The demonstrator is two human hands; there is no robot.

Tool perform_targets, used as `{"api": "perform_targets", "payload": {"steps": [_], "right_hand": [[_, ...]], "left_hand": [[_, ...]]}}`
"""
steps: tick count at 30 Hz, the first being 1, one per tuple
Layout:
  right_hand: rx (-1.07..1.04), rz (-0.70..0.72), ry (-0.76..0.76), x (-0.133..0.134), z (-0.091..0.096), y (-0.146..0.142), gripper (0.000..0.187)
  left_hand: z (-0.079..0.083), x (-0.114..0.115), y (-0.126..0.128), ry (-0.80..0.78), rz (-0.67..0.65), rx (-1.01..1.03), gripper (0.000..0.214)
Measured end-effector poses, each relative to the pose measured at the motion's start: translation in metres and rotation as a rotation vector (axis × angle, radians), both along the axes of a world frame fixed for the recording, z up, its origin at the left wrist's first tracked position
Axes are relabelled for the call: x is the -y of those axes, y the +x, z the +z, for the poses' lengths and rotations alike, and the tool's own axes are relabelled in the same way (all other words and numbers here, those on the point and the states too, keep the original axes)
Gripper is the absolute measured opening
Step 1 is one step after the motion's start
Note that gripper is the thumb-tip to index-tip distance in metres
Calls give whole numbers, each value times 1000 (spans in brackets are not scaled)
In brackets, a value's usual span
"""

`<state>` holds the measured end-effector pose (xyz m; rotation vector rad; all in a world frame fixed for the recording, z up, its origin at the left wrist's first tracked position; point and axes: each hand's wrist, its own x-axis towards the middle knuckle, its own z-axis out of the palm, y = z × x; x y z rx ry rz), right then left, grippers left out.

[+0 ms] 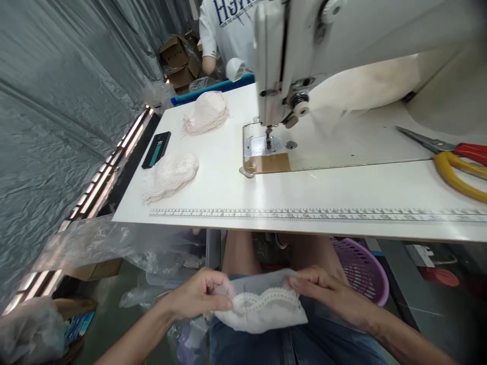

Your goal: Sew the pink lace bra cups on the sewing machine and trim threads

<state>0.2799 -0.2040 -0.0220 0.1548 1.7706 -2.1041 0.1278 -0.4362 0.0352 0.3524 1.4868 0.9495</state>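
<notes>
Stretched between my two hands, above my lap, is a piece of sheer white fabric with a scalloped lace edge (262,308). The left end is pinched between the thumb and fingers of my left hand (207,293). My right hand (323,289) grips the upper right corner, thumb on top. In front of both hands is the edge of a white sewing table (220,197). On it stands a sewing machine (272,66), its presser foot over the metal plate. Two stacks of pale fabric lie left of the machine: a lace-edged stack (171,175) and a rounded stack (207,111).
Scissors with red and yellow handles (456,157) lie at the table's right. A dark phone-like object (157,149) touches the lace-edged stack. A printed ruler strip (304,214) runs along the front edge. Below right stands a purple basket (382,284). Another person (228,30) is behind the table.
</notes>
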Motion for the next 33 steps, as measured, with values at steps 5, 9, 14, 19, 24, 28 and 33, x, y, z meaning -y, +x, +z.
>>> {"api": "perform_targets", "payload": {"steps": [5,9,14,19,24,28,33], "right_hand": [[-437,-384,829,26,-6,5,35],[-847,-314,1188,69,-14,-3,60],[-744,-385,1008,88,-30,-26,30],[-558,-180,677,46,-15,-31,30],[-294,-138,519,19,8,-27,38],[-69,-118,205,17,12,-21,37],[49,-117,46,14,14,-15,38]], "left_hand": [[-15,-25,14,-76,503,86,46],[-38,-47,24,-30,676,139,51],[-44,-62,25,8,815,186,34],[-30,-40,15,-49,755,253,42],[-15,-19,8,-31,339,-351,79],[-9,-30,11,81,9,-370,49],[-4,-42,16,63,21,-316,14]]}}
